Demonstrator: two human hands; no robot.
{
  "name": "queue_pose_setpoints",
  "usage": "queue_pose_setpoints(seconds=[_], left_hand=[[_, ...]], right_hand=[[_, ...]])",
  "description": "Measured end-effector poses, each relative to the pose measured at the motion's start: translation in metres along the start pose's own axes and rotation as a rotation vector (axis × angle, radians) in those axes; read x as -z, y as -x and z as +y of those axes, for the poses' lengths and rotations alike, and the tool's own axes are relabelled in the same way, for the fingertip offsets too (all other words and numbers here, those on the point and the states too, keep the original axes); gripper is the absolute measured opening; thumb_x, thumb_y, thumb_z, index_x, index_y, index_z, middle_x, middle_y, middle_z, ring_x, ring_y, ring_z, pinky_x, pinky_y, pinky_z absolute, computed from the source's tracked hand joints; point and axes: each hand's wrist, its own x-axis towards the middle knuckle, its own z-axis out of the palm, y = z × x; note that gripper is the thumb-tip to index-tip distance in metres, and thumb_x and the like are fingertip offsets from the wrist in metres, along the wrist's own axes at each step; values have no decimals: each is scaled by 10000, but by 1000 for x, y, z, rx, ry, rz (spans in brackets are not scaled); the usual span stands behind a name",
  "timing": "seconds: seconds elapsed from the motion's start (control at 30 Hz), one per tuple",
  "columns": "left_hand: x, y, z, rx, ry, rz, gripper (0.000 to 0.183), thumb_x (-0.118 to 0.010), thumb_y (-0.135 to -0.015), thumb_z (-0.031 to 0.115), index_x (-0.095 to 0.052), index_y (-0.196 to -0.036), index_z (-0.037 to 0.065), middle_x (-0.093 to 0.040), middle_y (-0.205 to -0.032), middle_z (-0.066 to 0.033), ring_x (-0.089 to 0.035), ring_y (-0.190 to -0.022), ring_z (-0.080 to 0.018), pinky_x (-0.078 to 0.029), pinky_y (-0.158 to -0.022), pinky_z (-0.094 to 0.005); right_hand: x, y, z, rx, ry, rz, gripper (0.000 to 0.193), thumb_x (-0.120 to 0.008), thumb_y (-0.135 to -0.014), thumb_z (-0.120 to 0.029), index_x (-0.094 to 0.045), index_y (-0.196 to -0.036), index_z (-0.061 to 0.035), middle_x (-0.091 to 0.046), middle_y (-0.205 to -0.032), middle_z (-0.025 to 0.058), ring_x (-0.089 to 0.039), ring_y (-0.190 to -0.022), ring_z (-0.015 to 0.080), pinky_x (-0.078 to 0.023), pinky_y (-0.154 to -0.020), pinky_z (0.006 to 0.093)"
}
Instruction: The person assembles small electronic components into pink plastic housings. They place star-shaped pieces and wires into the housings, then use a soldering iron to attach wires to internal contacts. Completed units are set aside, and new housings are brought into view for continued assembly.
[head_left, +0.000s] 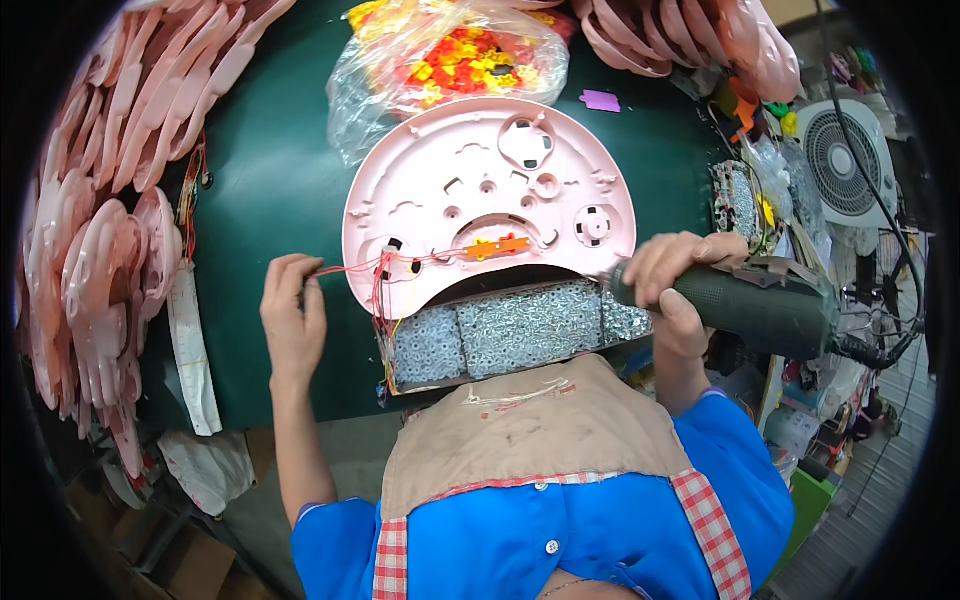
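A pink, rounded plastic shell (410, 185) lies on the green table with its ribbed inside facing up. Near its lower middle sits an orange strip (497, 248) with red and yellow bits, and thin red wires (350, 267) run from it to the left. Those wires are pinched between the fingertips of my left hand (293, 315), left of the shell. My right hand (672, 268) is wrapped round a dark green electric screwdriver (765, 305). The tool points left, its tip close to the shell's lower right edge.
A sectioned tray of small metal screws (530, 325) sits between the shell and my apron. Pink plastic parts hang in piles at the left (95, 240) and far right (690, 35). Behind the shell is a clear bag of red and yellow pieces (460, 65). A fan (845, 160) stands right.
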Motion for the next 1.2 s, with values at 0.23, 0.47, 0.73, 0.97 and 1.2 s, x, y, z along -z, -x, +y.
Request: queue_pose_setpoints(seconds=[0.23, 0.47, 0.73, 0.97, 1.2], left_hand=[[-9, -97, 85, -181, 435, -163, 201, -684, -902, -31, -678, -1102, -27, -673, -932, -76, -640, -816, -136, -526, -774, -283], [-138, -163, 126, -232, 656, -656, 198, -761, -857, 17, -641, -1010, -24, -679, -950, -92, -690, -845, -224, -563, -814, -336], [-160, -148, 111, -560, 138, -455, 271, -801, -867, 249, -824, -1135, 215, -592, -958, -50, -611, -962, -242, -502, -859, -396], [-149, -131, 129, -464, 56, -355, 349, -813, -849, 288, -789, -1183, 192, -632, -997, -26, -597, -990, -252, -446, -900, -396], [-144, -116, 153, -599, 331, -444, 259, -812, -848, 265, -743, -1048, 116, -658, -975, -42, -604, -993, -252, -410, -974, -437]], right_hand=[[48, 60, -4, -211, 408, 157, 476, -695, -850, 2, -456, -1261, -21, -627, -795, 76, -628, -692, 184, -553, -703, 351], [40, 34, -16, -10, 118, 208, 446, -648, -855, 13, -424, -1234, -58, -603, -736, 88, -586, -610, 192, -556, -668, 389], [36, 1, -10, 119, 19, 226, 486, -671, -882, -19, -395, -1272, -110, -591, -728, 78, -586, -618, 195, -549, -682, 402], [31, -19, 3, 126, -24, 218, 494, -687, -889, -35, -374, -1262, -117, -613, -725, 84, -601, -629, 202, -561, -697, 407], [22, -24, 3, 69, -88, 242, 505, -726, -906, -84, -369, -1259, -143, -610, -737, 65, -619, -651, 201, -561, -699, 407]])
